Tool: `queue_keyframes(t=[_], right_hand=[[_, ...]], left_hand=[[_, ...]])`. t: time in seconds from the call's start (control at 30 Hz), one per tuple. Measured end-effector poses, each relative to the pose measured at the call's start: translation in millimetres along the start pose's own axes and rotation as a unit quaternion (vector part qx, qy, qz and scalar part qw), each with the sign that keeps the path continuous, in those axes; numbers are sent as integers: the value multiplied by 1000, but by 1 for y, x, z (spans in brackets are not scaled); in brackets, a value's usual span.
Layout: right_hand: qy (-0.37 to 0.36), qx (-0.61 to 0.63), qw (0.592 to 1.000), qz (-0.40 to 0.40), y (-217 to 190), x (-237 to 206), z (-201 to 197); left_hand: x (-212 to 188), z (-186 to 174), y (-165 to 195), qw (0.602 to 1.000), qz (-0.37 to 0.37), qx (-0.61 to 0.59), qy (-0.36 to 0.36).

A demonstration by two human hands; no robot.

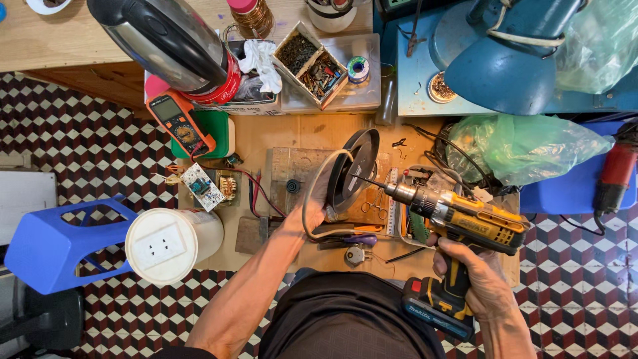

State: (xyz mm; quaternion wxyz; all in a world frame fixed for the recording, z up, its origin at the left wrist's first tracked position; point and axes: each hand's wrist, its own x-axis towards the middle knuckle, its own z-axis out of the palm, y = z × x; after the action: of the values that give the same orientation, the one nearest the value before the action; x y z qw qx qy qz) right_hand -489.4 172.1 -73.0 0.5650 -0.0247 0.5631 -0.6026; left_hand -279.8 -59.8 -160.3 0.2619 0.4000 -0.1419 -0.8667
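Note:
My left hand [319, 203] grips the lower edge of a round black kettle base [352, 169], holding it up on its edge over the wooden bench [306, 136]. The base's grey cord [312, 199] loops down past my wrist. My right hand [475, 269] is closed on the handle of a yellow and black cordless drill [468, 223]. The drill's thin bit [369, 181] points left and touches the middle of the base.
A steel kettle [169, 43] lies at the back left by an orange multimeter [179, 123]. A small circuit board [203, 187], a white cylinder with a socket [166, 244], a blue stool [63, 242], screw trays [309, 63], green plastic bags [531, 149] and a blue lamp [505, 56] surround the bench.

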Motion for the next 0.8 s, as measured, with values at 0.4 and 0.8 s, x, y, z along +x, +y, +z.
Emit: queue_keyframes(t=[0.4, 0.8], right_hand=[[-10, 69, 998, 0, 3, 0, -10], [40, -29, 999, -21, -1, -4, 3]], left_hand=[[-21, 31, 13, 997, 23, 73, -21], [-29, 49, 24, 997, -61, 7, -47]])
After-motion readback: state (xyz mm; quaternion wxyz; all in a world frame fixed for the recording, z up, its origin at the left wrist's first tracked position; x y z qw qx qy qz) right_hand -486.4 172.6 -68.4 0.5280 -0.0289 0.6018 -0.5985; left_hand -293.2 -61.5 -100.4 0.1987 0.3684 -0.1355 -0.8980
